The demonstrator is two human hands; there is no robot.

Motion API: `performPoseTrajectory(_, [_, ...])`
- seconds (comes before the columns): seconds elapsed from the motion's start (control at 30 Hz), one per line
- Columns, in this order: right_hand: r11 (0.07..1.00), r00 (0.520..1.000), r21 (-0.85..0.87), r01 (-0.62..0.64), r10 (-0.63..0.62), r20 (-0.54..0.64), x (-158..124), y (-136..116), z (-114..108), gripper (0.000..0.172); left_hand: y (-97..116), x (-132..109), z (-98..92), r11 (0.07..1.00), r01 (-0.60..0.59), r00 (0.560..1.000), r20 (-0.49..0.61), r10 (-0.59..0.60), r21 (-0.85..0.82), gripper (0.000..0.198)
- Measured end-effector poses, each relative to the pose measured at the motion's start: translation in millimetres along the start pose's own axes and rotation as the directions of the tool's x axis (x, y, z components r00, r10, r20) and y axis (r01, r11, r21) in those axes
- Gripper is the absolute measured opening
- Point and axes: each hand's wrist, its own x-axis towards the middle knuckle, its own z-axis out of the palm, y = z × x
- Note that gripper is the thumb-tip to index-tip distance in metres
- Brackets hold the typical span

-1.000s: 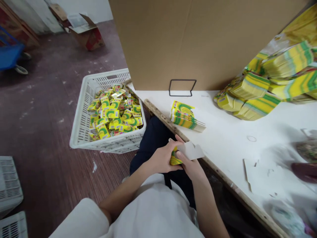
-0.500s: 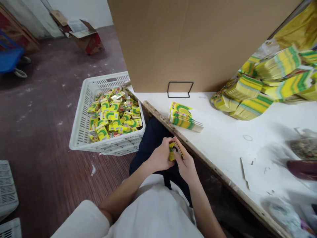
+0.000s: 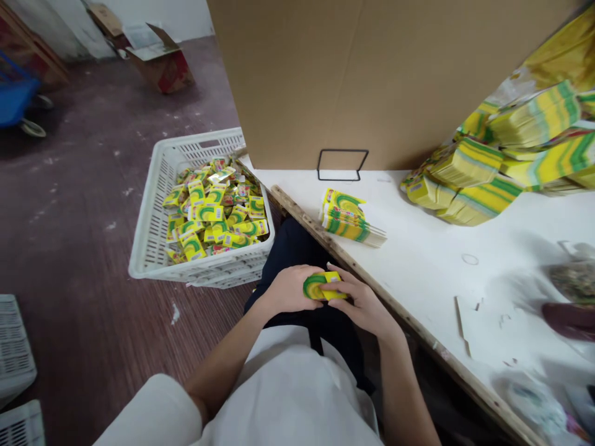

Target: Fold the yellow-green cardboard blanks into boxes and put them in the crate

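Observation:
Over my lap I hold a small yellow and green carton (image 3: 320,286) between both hands. My left hand (image 3: 294,289) is closed around its left end. On the right end, the fingers of my right hand (image 3: 365,301) press against the carton's face and edge. Beyond my hands, a small stack of flat, unfolded cartons (image 3: 351,220) lies at the edge of the white table (image 3: 418,260). To the left, a white plastic crate (image 3: 144,248) holds many folded cartons (image 3: 204,214) of the same yellow and green print.
A large cardboard sheet (image 3: 372,80) stands across the table behind a black wire frame (image 3: 341,165). Bundles of flat cartons (image 3: 483,167) are piled at the right. A wooden strip (image 3: 316,232) edges the table. An open cardboard box (image 3: 162,65) and blue trolley (image 3: 16,99) sit on the floor.
The carton has turned so its broad printed face now shows upward. My right hand has shifted slightly right and its fingers now lie across the carton's end.

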Motion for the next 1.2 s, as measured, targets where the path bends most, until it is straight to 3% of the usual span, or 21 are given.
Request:
performPoseTrajectory(0.1, [1.000, 0.997, 0.011, -0.029, 0.028, 0.065, 2, 1, -2, 0.022, 2, 1, 1.3, 1.000, 0.003, 0.999, 0.036, -0.004, 0.027, 0.061])
performPoseTrajectory(0.17, [0.999, 0.999, 0.014, -0.034, 0.035, -0.029, 4, 0, 6, 0.023, 3, 1, 2.5, 0.999, 0.026, 1.000, 0.004, -0.027, 0.023, 0.059])
performPoseTrajectory(0.27, [0.996, 0.971, 0.089, -0.030, 0.050, -0.233, 7, 0, 22, 0.052, 0, 4, -2.4, 0.993, 0.047, 0.998, -0.038, -0.052, -0.112, 0.058])
performPoseTrajectory(0.33, [0.987, 0.944, 0.161, -0.020, 0.072, -0.321, 8, 0, 25, 0.068, -8, 7, -11.7, 0.936, 0.032, 0.973, -0.203, -0.109, -0.351, 0.058])
performPoseTrajectory(0.37, [0.984, 0.933, 0.180, -0.017, 0.081, -0.352, 8, 0, 23, 0.068, -13, 8, -17.6, 0.879, -0.010, 0.917, -0.355, -0.183, -0.476, 0.060])
performPoseTrajectory(0.4, [0.982, 0.920, 0.187, -0.019, 0.090, -0.381, 8, 1, 20, 0.064, -19, 10, -23.6, 0.817, -0.081, 0.802, -0.524, -0.287, -0.571, 0.063])
performPoseTrajectory(0.47, [0.983, 0.893, 0.178, -0.049, 0.123, -0.433, 9, 2, 10, 0.051, -29, 12, -32.9, 0.742, -0.243, 0.464, -0.746, -0.477, -0.625, 0.069])
performPoseTrajectory(0.5, [0.984, 0.877, 0.165, -0.074, 0.143, -0.458, 10, 3, 3, 0.045, -33, 13, -35.0, 0.724, -0.279, 0.367, -0.766, -0.527, -0.632, 0.072])
performPoseTrajectory(0.53, [0.984, 0.864, 0.148, -0.096, 0.156, -0.479, 13, 4, -3, 0.039, -36, 12, -34.9, 0.711, -0.288, 0.329, -0.763, -0.556, -0.642, 0.075])
performPoseTrajectory(0.57, [0.986, 0.853, 0.129, -0.107, 0.158, -0.498, 17, 4, -11, 0.034, -37, 11, -32.5, 0.698, -0.276, 0.344, -0.746, -0.570, -0.661, 0.076])
performPoseTrajectory(0.7, [0.998, 0.792, -0.005, -0.062, 0.046, -0.609, 54, 5, -43, 0.018, -33, 7, -10.0, 0.610, -0.188, 0.548, -0.597, -0.585, -0.770, 0.068])
performPoseTrajectory(0.8, [0.979, 0.743, -0.158, -0.126, -0.013, -0.670, 93, 10, -66, 0.016, -28, 6, 1.3, 0.562, -0.166, 0.626, -0.527, -0.575, -0.810, 0.065])
performPoseTrajectory(0.9, [0.909, 0.791, -0.334, -0.250, -0.007, -0.612, 124, 19, -77, 0.027, -26, 4, 1.4, 0.558, -0.147, 0.670, -0.497, -0.551, -0.817, 0.062])
performPoseTrajectory(1.0, [0.878, 0.828, -0.395, -0.270, 0.002, -0.561, 136, 29, -76, 0.027, -28, 3, -0.4, 0.559, -0.119, 0.685, -0.476, -0.552, -0.821, 0.058])
performPoseTrajectory(1.2, [0.865, 0.815, -0.445, -0.232, -0.076, -0.574, 135, 35, -71, 0.029, -25, 6, 5.9, 0.551, -0.046, 0.728, -0.406, -0.552, -0.833, 0.057])
